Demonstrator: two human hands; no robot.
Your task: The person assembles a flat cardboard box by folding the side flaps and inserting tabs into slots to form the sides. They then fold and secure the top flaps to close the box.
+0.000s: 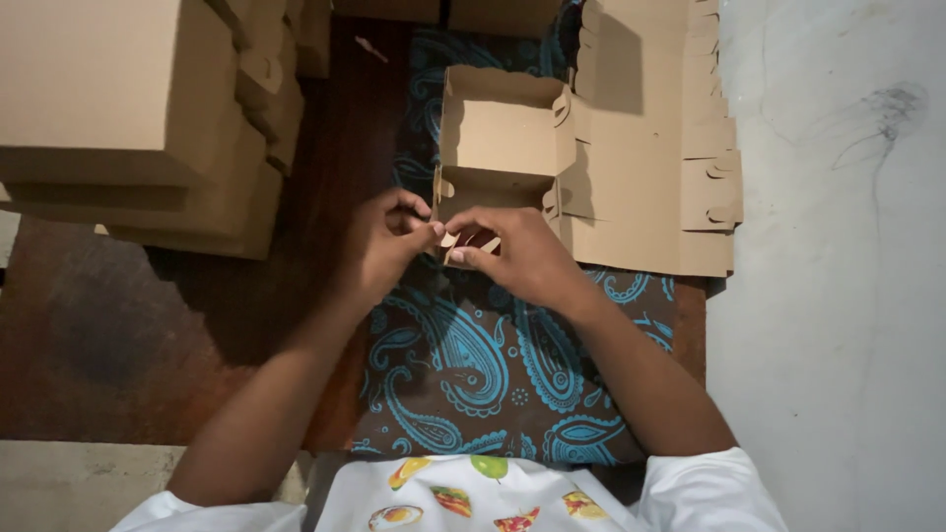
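At the far left, a stack of folded plain brown cardboard boxes (138, 118) sits on the dark reddish-brown wooden floor (118, 335). Just right of it, the left hand (389, 241) has its fingers pinched together on the near left corner flap of a half-folded brown cardboard box (503, 138). The right hand (512, 258) touches the left, its fingers clamped on the same near edge, a small tab showing between them. The box rests on a dark cloth with blue paisley pattern (473, 365), towards its far edge. Flat die-cut brown cardboard sheets (650, 148) lie just beside the box, reaching the cloth's right edge by the pale grey wall (838, 296).
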